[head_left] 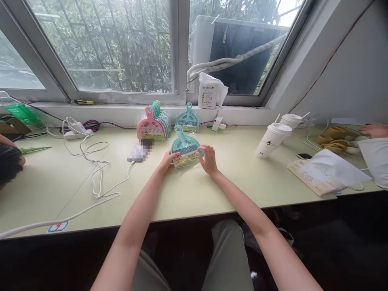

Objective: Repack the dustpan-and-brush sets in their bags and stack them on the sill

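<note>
A teal dustpan-and-brush set [185,149] in clear wrapping, with a yellow-green label, is held just over the table in front of me. My left hand [167,160] is closed on its lower left corner. At its right edge my right hand [208,159] grips the wrapping with bent fingers. Behind it another teal set [188,119] leans upright against the sill wall. To the left of that stands a row of several wrapped sets, a pink one [150,126] at the front and teal ones behind.
White cups [273,139], a paper bag [324,171] and yellow-brown pieces [333,139] are on the right, near another person's hand [374,130]. White cables [98,178] and a power strip [79,132] lie left. Another person's head [10,161] is at the left edge.
</note>
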The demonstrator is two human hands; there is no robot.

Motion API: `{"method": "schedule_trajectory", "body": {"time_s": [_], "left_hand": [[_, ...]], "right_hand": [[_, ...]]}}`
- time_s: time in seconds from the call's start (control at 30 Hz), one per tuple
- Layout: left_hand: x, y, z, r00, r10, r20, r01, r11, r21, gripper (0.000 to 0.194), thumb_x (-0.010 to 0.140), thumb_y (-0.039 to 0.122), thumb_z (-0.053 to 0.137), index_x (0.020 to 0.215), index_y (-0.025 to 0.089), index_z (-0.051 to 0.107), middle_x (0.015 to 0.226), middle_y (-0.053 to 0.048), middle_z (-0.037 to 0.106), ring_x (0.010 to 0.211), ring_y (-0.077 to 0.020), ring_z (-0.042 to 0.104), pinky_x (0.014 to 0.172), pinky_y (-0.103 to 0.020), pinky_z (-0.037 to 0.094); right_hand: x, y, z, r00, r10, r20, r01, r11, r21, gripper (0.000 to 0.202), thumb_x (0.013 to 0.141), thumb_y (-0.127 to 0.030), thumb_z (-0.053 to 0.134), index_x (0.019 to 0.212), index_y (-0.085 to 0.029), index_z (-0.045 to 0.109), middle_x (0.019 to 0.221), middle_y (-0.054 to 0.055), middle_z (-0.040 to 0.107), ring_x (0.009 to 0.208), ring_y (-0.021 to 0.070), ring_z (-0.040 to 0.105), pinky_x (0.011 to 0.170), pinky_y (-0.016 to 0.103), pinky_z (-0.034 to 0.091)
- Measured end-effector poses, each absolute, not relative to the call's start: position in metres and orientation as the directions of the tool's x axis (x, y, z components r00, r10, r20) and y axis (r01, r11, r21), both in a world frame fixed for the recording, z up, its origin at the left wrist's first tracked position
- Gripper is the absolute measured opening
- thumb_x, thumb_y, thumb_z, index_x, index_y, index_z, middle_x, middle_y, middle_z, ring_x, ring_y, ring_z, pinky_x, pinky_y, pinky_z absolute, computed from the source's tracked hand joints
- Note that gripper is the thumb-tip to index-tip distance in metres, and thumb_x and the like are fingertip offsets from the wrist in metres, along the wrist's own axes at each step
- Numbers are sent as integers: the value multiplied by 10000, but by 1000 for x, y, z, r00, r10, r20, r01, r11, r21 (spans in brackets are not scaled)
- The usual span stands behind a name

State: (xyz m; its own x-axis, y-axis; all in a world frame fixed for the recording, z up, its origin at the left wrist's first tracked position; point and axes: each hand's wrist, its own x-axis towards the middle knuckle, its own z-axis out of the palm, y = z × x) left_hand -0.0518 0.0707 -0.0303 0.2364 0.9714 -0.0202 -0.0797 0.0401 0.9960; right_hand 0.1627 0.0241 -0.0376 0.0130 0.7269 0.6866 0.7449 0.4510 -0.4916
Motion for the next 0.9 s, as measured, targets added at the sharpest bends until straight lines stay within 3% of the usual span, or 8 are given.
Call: {"method": "schedule_trajectory", "body": {"time_s": [0.07, 0.13, 0.27, 0.33, 0.47, 0.63, 0.8, 0.9], "left_hand": [[-50, 69, -31, 202, 979, 18, -176, 18, 984, 458, 649, 366, 728, 1034, 150, 610, 888, -64, 692, 792, -208, 663, 671, -305, 524], [-50, 68, -30, 165, 985, 53, -268, -6, 963, 512, 648, 326, 734, 1109, 170, 576, 926, -54, 686, 806, -191, 662, 678, -294, 532], [-54, 65, -25, 167, 984, 55, -360, 9, 933, 669, 662, 276, 735, 1268, 231, 455, 1066, -56, 661, 839, -179, 661, 685, -296, 553], [-55, 63, -23, 221, 973, 64, -359, 20, 933, 695, 673, 278, 732, 1299, 244, 431, 1125, -71, 646, 868, -187, 662, 700, -305, 561], [-49, 60, -21, 333, 940, 69, -278, 27, 960, 707, 682, 319, 742, 1319, 258, 439, 1221, -95, 615, 939, -217, 661, 758, -343, 563], [-39, 59, -22, 425, 903, 60, -171, 16, 985, 589, 755, 515, 649, 1272, 265, 517, 1212, -87, 633, 1071, -242, 627, 893, -394, 509], [-38, 68, -28, 389, 913, 126, -128, -82, 988, 545, 768, 618, 575, 1107, 198, 650, 1166, -89, 662, 1147, -255, 576, 985, -410, 436], [-45, 78, -28, 278, 948, 156, -199, -102, 975, 543, 722, 604, 634, 1052, 174, 666, 1089, -95, 687, 1079, -247, 608, 964, -417, 449]], "right_hand": [[153, 15, -36, -203, 781, 591, 713, 532, -457, 297, 948, -360, 406, 892, -204, 652, 981, 92, 671, 965, 218, 592, 894, 356, 432], [146, 13, -38, -254, 839, 482, 652, 516, -556, 398, 957, -399, 378, 750, -195, 651, 810, 73, 682, 788, 191, 619, 798, 322, 462], [149, 23, -43, -16, 949, 315, 346, 301, -889, 411, 869, -544, 486, 782, -183, 661, 759, 57, 692, 644, 159, 621, 653, 288, 489], [156, 30, -44, 69, 978, 198, 141, 187, -972, 394, 765, -562, 620, 868, -183, 649, 755, 49, 698, 633, 150, 622, 632, 279, 496], [169, 40, -45, 203, 973, 106, -53, 119, -992, 445, 597, -466, 788, 882, -179, 601, 771, 30, 690, 707, 143, 617, 681, 262, 498], [178, 44, -47, 310, 948, 77, -217, 149, -965, 483, 565, -341, 826, 927, -204, 536, 938, 24, 665, 890, 158, 632, 798, 273, 531], [183, 40, -42, 329, 944, -34, -269, 60, -961, 488, 595, -280, 825, 985, -228, 537, 907, 4, 662, 817, 161, 660, 706, 287, 585], [187, 37, -31, 312, 950, 6, -255, 90, -963, 494, 531, -284, 868, 934, -207, 592, 872, 10, 687, 791, 170, 663, 677, 300, 595]]}}
